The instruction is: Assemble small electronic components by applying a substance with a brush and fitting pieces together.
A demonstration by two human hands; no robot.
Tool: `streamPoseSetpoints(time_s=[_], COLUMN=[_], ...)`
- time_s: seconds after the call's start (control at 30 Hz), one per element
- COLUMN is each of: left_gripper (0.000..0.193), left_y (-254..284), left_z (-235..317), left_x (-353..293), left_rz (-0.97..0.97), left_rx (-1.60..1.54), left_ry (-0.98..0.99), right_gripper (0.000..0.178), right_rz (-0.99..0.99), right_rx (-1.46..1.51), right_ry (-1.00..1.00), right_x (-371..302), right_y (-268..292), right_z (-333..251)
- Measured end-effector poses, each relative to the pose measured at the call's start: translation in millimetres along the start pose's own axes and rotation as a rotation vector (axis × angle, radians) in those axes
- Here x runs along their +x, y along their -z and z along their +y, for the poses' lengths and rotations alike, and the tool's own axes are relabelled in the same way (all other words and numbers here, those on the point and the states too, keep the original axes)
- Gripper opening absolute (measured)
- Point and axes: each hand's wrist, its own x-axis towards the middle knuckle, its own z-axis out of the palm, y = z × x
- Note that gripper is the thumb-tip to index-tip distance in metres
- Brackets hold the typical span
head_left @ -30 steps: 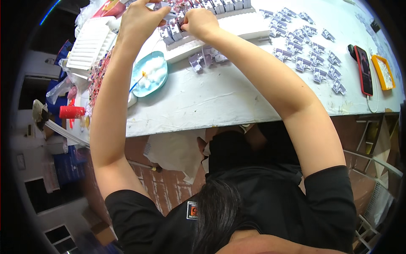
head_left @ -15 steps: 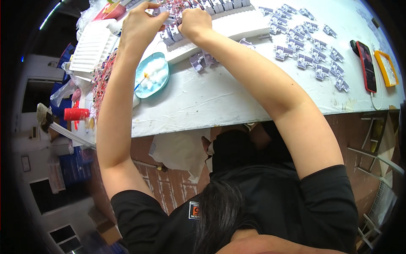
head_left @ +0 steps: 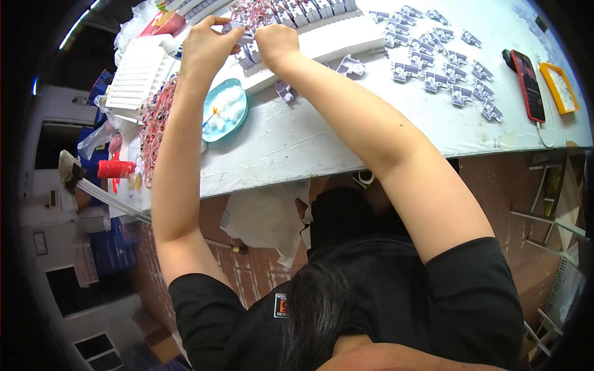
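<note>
My left hand [head_left: 207, 44] and my right hand [head_left: 275, 42] are raised together at the far side of the white table [head_left: 322, 133]. Between their fingertips they pinch a small grey plastic part [head_left: 238, 29] with red wires. Just beyond them runs a long white foam tray [head_left: 328, 38] packed with rows of similar small parts. A few loose parts [head_left: 286, 91] lie on the table below my right wrist. Both forearms reach up from the lower edge.
A light blue dish [head_left: 226, 111] holds cotton balls beside my left forearm. Several small grey parts [head_left: 442, 68] are scattered to the right. A red phone [head_left: 527, 85] and an orange tray [head_left: 559, 86] lie at the far right. A white ribbed tray [head_left: 137, 77] and red bottle [head_left: 116, 168] sit left.
Both hands have stayed together over the foam tray, fingers shifting slightly on the small part. The view has tilted a little, moving the table content downward.
</note>
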Motion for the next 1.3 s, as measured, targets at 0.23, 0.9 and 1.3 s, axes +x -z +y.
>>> streamPoseSetpoints(time_s=[0.23, 0.9, 1.3], left_gripper=[0.044, 0.044, 0.045], left_y=[-13, -18, -28], left_z=[9, 21, 25], left_x=[-3, 34, 22], left_rz=[0.038, -0.008, -0.041], left_rx=[0.027, 0.222, 0.207], left_ry=[-0.012, 0.004, -0.027], right_gripper=[0.017, 0.02, 0.02], right_rz=[-0.097, -0.14, -0.259], right_rx=[0.15, 0.167, 0.166], right_ry=[-0.021, 0.285, 0.449], right_x=[12, -16, 18], right_y=[21, 50, 14], right_z=[43, 58, 68])
